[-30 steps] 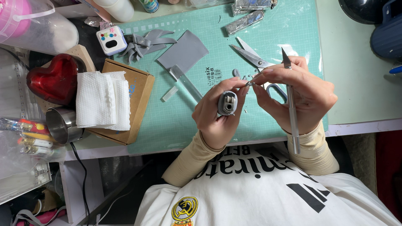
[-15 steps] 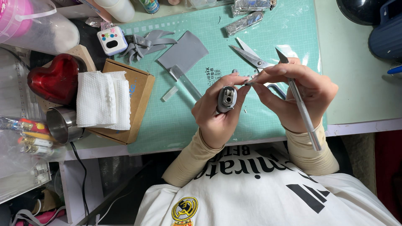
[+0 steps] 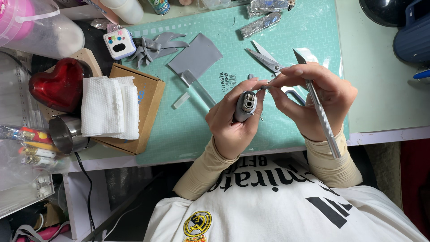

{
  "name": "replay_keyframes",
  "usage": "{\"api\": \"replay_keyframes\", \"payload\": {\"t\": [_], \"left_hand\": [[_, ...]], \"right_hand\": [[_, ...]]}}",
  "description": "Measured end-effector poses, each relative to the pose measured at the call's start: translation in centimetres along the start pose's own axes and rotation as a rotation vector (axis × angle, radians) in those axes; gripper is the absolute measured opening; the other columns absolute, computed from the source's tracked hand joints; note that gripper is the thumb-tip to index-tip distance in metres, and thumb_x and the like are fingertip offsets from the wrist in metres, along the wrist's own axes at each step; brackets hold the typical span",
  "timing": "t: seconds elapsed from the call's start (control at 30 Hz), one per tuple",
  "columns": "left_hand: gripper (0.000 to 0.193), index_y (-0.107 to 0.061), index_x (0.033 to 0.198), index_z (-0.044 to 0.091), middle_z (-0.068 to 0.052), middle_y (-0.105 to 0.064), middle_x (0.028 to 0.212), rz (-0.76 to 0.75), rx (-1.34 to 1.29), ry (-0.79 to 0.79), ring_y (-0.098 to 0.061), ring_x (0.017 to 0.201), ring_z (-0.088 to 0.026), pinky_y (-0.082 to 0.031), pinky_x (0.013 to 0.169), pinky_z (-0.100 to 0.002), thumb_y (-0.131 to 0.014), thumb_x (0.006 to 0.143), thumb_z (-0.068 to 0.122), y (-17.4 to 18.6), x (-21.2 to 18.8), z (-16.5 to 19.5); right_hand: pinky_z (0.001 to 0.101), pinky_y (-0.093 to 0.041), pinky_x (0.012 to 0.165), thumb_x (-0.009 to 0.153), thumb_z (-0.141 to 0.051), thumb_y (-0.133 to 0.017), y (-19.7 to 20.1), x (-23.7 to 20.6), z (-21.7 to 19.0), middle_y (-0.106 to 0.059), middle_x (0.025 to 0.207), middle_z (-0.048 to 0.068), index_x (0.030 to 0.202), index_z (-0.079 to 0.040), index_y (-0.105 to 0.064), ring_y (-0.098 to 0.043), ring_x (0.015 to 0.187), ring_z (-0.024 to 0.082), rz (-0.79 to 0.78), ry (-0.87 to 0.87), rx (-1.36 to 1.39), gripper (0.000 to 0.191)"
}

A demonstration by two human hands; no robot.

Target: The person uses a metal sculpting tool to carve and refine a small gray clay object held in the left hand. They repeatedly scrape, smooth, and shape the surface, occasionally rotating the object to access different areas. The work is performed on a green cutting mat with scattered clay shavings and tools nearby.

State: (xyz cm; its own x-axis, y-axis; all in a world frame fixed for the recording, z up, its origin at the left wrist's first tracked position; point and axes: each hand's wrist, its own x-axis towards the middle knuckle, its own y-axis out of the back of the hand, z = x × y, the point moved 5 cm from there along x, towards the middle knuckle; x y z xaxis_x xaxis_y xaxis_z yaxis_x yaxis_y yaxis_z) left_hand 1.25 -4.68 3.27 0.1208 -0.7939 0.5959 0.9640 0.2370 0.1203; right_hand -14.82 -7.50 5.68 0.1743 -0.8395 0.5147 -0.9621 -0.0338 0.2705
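- The left hand [image 3: 235, 121] is closed around one small grey part [image 3: 245, 105], held above the green mat [image 3: 188, 130] on the surface.
- The right hand [image 3: 313, 101] pinches the part's top and also holds one craft knife [image 3: 319, 105].
- The part looks light, stiff and fragile; I judge the thick body the best hold.
- One pair of scissors [image 3: 264, 58] lies nearby.

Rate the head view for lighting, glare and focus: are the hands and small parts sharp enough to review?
Head view: even, soft light with faint shadows on the green mat; glare only on the red heart and steel cup; left hand, right hand and knife are sharp, but the tiny piece at the fingertips is too small to make out.
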Motion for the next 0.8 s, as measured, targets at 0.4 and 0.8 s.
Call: {"api": "replay_keyframes", "payload": {"t": [0.4, 0.8], "left_hand": [[0.031, -0.059, 0.127, 0.001, -0.012, -0.075, 0.116, 0.027, 0.062, -0.011, -0.077, 0.108, -0.025, -0.066, 0.091, -0.029, -0.075, 0.1, -0.002, 0.0, 0.1, 0.2], [0.024, -0.063, 0.125, 0.0, -0.008, -0.079, 0.107, 0.078, -0.03, 0.152, -0.073, 0.078, -0.007, -0.061, 0.073, -0.019, -0.071, 0.103, 0.002, 0.6, 0.2, -0.4]], "right_hand": [[0.0349, -0.052, 0.08, 0.08, 0.014, -0.083, -0.4, 1.2, -1.9, -0.075, 0.091, 0.016, 0.112, 0.01, -0.063, -0.072, 0.083, 0.023, -0.007, 0.132, -0.23, 0.038], [0.0313, -0.063, 0.086, 0.091, 0.017, -0.073, 0.9, 0.5, -0.1, -0.07, 0.105, 0.02, 0.12, 0.009, -0.059, -0.074, 0.094, 0.023, 0.073, 0.018, -0.06, 0.033]]}}
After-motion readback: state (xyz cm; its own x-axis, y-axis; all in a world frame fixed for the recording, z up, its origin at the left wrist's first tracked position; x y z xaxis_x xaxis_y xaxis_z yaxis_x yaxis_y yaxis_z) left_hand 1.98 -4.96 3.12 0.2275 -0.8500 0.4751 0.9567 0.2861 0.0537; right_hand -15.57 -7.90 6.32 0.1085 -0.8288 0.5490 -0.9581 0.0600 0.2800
